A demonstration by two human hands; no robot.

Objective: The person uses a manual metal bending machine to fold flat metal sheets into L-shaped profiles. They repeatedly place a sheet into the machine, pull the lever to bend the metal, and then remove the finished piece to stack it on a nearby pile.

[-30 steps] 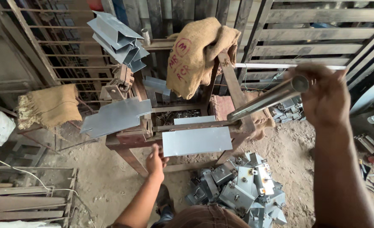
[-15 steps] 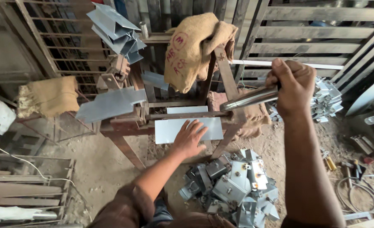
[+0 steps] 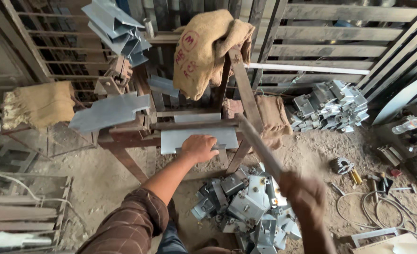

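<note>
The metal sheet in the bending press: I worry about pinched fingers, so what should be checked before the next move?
1. Left hand on the metal sheet: ok, resting on it.
2. Left fingers out of the clamp: cannot tell.
3. Right hand gripping the lever: ok, though blurred.
4. Sheet seated under the clamp bar: ok.
5. Pile of bent brackets away from the feet: not ok, right below.
</note>
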